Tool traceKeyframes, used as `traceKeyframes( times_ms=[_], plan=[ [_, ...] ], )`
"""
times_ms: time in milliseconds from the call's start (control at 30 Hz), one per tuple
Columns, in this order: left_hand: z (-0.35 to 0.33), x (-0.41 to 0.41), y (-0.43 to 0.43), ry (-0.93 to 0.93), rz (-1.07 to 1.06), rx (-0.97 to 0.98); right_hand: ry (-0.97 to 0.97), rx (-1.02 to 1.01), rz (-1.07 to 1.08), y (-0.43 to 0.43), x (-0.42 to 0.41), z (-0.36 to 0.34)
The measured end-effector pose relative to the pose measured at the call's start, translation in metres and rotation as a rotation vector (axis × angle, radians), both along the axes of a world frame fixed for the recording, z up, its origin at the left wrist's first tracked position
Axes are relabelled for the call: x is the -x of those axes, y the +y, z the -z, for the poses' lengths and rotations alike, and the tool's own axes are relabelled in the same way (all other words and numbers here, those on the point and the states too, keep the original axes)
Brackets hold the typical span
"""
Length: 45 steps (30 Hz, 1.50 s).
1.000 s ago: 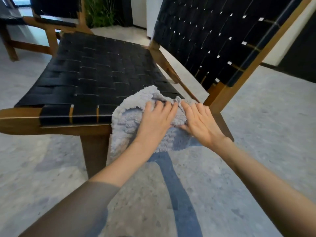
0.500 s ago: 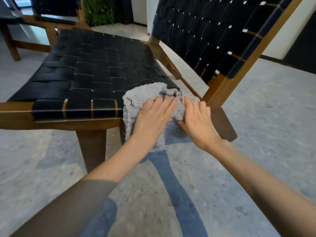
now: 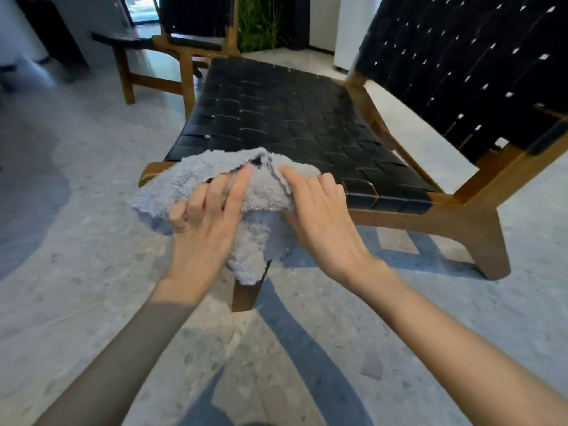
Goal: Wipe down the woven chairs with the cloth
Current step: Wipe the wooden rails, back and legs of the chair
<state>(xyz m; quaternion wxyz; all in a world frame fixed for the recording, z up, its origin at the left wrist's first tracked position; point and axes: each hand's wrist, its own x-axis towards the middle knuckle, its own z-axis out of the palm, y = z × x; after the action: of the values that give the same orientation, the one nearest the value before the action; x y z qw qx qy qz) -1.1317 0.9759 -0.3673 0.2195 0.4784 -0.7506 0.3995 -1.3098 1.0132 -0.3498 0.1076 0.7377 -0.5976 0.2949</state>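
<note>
Lying sideways along chair (image 3: pixel 292 118) front, cloth (image 3: pixel 261 238) gripped by left hand (image 3: pixel 206 222), right hand (image 3: pixel 319 219)

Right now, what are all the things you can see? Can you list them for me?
near chair: 1, black weave on brown wood, centre and right
far chair: 1, black weave on brown wood, back left
cloth: 1, grey-blue, draped over the near chair's front edge
plant: 1, green, back centre
floor: 1, grey with blue bands, underneath
left hand: 1, holds the cloth
right hand: 1, holds the cloth
</note>
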Motion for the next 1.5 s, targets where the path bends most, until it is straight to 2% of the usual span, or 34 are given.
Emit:
traceKeyframes(
  times_ms=[100,200,267,367,433,500,567,667,833,900,1000,1133,1200,1267,1500],
  plan=[
    [0.009,-0.008,0.014,0.228,0.081,-0.081,-0.291,0.053,-0.113,0.012,-0.009,0.011],
    [0.024,-0.014,0.032,0.353,0.083,-0.094,-0.4,0.154,-0.124,0.033,-0.013,0.036],
    [0.035,-0.022,0.04,0.358,0.086,-0.15,-0.435,0.092,-0.098,0.042,-0.016,0.055],
    [0.045,-0.033,0.041,0.266,0.079,-0.255,-0.465,-0.065,-0.024,0.042,-0.019,0.075],
    [0.046,-0.037,0.035,0.288,0.087,-0.388,-0.51,-0.153,0.023,0.037,-0.019,0.08],
    [0.042,-0.039,0.023,0.439,0.099,-0.537,-0.613,-0.211,0.051,0.033,-0.017,0.082],
    [0.037,-0.043,0.009,0.668,0.156,-0.644,-0.78,-0.22,0.059,0.028,-0.016,0.08],
    [0.032,-0.033,-0.004,0.964,0.311,-0.679,-0.996,-0.135,0.145,0.017,-0.021,0.073],
    [0.037,0.002,-0.012,1.203,0.105,-0.493,-1.319,0.025,0.321,0.001,-0.044,0.069],
    [0.038,0.014,-0.008,1.322,0.172,-0.456,-1.462,0.052,0.321,-0.002,-0.05,0.073],
    [0.039,0.025,-0.002,1.531,0.38,-0.483,-1.667,0.091,0.285,-0.003,-0.053,0.076],
    [0.047,0.028,0.002,1.609,0.509,-0.67,-1.812,0.132,0.146,0.0,-0.063,0.074],
    [0.052,0.027,0.002,1.567,0.569,-0.791,-1.81,0.112,0.064,0.0,-0.069,0.073],
    [0.056,0.027,0.0,1.472,0.625,-0.867,-1.684,0.113,0.015,-0.003,-0.074,0.074],
    [0.077,0.035,-0.011,1.286,0.598,-0.722,-1.397,0.13,0.006,-0.011,-0.075,0.097]
  ],
)
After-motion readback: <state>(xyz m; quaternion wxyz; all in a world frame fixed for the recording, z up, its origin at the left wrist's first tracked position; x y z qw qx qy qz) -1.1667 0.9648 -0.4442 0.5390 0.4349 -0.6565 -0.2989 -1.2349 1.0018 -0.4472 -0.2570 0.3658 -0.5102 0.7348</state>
